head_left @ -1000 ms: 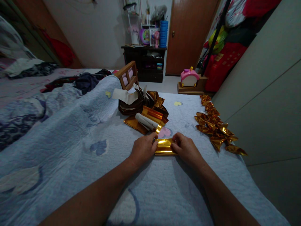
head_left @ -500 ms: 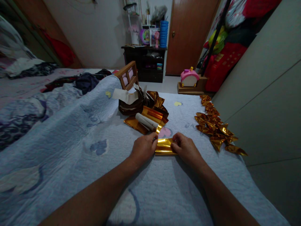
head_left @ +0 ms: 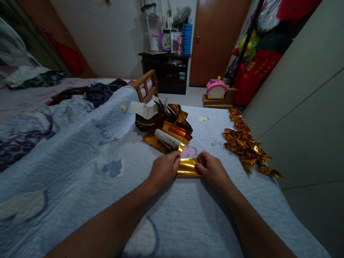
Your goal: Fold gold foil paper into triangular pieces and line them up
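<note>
A small folded sheet of gold foil paper (head_left: pixel 187 167) lies on the pale blue quilt (head_left: pixel 80 172) in front of me. My left hand (head_left: pixel 163 170) pinches its left end with curled fingers. My right hand (head_left: pixel 212 169) grips its right end the same way. Both hands rest on the quilt and press the paper down. Just beyond them lies a pile of gold foil sheets (head_left: pixel 172 136) with a white roll (head_left: pixel 166 138) on top.
A row of folded gold paper pieces (head_left: pixel 247 147) lies along the quilt's right edge by a grey cupboard wall (head_left: pixel 303 118). A dark bundle with white paper (head_left: pixel 150 114) and a wooden frame (head_left: pixel 146 86) stand behind the pile. Clothes lie at the left.
Almost nothing has moved. Both hands stay on the gold paper's ends, with only a slight shift of the fingers.
</note>
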{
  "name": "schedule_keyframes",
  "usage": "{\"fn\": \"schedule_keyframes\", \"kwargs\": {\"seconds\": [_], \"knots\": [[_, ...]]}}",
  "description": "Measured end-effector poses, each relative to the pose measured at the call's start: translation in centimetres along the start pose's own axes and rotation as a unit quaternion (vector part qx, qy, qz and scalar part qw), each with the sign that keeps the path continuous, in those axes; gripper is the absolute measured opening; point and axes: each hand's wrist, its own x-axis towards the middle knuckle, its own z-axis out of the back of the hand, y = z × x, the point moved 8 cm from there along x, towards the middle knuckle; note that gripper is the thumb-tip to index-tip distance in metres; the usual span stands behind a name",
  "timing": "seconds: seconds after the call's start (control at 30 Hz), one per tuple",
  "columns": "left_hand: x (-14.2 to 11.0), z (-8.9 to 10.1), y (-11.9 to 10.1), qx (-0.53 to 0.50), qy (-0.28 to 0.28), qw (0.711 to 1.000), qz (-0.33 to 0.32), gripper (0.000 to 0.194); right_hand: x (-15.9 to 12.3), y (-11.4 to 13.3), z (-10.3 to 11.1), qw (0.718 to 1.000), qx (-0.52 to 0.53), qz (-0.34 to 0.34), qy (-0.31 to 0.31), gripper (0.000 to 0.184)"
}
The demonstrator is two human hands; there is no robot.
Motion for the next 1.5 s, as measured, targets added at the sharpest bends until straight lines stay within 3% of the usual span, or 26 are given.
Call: {"fn": "schedule_keyframes", "kwargs": {"seconds": [1.5], "knots": [[-0.06, 0.09, -0.21, 0.006, 0.017, 1.0, 0.012, 0.018, -0.07, 0.14, 0.16, 1.0, 0.01, 0.014, -0.011, 0.01]]}}
